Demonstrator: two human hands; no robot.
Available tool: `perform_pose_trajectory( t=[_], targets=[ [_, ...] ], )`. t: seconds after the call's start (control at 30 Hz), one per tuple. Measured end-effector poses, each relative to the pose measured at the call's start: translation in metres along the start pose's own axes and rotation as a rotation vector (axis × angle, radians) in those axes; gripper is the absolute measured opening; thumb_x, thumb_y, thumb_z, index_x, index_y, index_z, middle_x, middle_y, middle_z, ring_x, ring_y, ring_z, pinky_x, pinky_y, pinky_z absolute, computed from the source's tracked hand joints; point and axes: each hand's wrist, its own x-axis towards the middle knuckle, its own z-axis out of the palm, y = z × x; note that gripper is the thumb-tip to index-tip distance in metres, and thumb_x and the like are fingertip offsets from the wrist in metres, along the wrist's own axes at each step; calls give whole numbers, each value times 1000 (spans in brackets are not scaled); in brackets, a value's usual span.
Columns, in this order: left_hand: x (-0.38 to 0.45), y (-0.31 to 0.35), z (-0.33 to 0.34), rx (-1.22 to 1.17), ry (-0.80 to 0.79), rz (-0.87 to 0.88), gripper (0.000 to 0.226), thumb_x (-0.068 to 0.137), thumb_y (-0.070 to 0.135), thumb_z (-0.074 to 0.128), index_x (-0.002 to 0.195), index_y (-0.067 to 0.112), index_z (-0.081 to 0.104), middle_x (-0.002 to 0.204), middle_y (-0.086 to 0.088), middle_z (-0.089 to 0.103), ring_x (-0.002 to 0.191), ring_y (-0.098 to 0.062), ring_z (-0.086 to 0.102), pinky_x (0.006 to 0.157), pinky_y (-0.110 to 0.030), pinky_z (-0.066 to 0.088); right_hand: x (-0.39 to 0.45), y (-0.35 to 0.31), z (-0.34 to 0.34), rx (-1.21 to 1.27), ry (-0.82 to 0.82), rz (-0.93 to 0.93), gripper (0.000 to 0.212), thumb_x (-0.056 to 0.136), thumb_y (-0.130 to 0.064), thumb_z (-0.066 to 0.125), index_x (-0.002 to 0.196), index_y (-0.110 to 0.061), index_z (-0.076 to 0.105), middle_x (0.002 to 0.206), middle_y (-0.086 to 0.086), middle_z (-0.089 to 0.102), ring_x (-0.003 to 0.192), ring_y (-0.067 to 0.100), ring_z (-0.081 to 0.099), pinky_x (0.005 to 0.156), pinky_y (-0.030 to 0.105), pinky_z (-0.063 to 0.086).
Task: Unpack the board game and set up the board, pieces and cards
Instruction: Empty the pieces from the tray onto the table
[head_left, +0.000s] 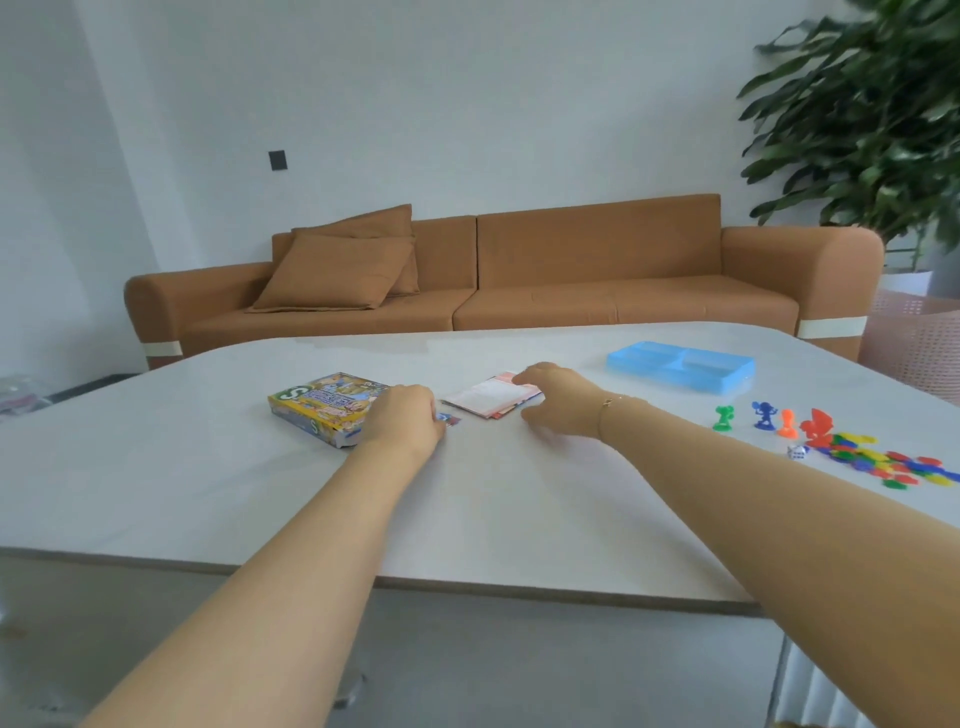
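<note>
We see both forearms reaching out over the near edge of the white table (467, 519) toward twelve o'clock. Our left hand (405, 421) lies at about eleven o'clock with its fingers curled down over something small, red and blue (451, 420), which peeks out at its right side; we cannot tell whether the fingers pinch it or only cover it. That hand sits against the near right corner of the game box (324, 405), a yellow printed carton lying flat with its end flap open toward us.

Our right hand (558, 397), a thin bracelet (613, 402) at the wrist, is at about twelve o'clock. Its fingers are curled onto the far right edge of the folded board (488, 397), a pinkish-white sheet lying flat just right of the box, with the thumb spread low toward us; whether it truly pinches the edge is not clear.

At two o'clock stand four pawns in a row: green (722, 418), blue (763, 414), orange (787, 422) and red (815, 427). Just nearer lie a white die (797, 452) and a loose heap of coloured chips (883, 462).

Farther, at one o'clock, sits a light blue plastic tray (680, 366). Beyond the table is a brown sofa (519, 275) with two cushions (337, 270), and a leafy plant (872, 114) at the far right.
</note>
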Motion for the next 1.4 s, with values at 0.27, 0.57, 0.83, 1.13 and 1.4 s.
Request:
perform_pose_trajectory(
  t=[0.27,0.57,0.83,1.13,1.4],
  targets=[
    [17,-16,18,-53,100,-137,23,86,20,60,103,7,68,113,-14,60,109,-31,54,86,-38,47,10,-7,12,-30,-85,-36,47,96,-47,46,128,-16,57,136,5,53,126,24,45,105,35,36],
    [8,-5,2,-154,128,191,42,85,9,63,126,18,58,128,-6,54,121,-26,46,98,-38,39,-1,-2,11,-362,46,-291,29,95,-14,42,112,-23,64,112,6,61,109,25,53,85,35,45],
    [-2,17,6,-256,-194,435,29,88,29,65,117,28,65,121,6,63,113,-11,55,98,-29,42,-34,27,-17,346,174,53,26,86,-11,51,96,-17,74,85,-4,75,83,9,62,77,21,51],
    [-13,57,0,-87,-304,447,50,80,64,57,115,28,64,112,5,54,105,-13,48,92,-29,41,-34,34,-13,418,305,215,26,86,-13,47,91,-6,72,87,5,73,79,22,58,80,32,51],
    [-14,74,-6,-155,-457,139,72,68,68,68,124,28,48,131,4,42,122,-18,42,96,-32,39,-28,34,-16,131,121,460,27,75,-37,67,74,-13,55,76,4,51,79,26,49,63,28,35]
  ],
)
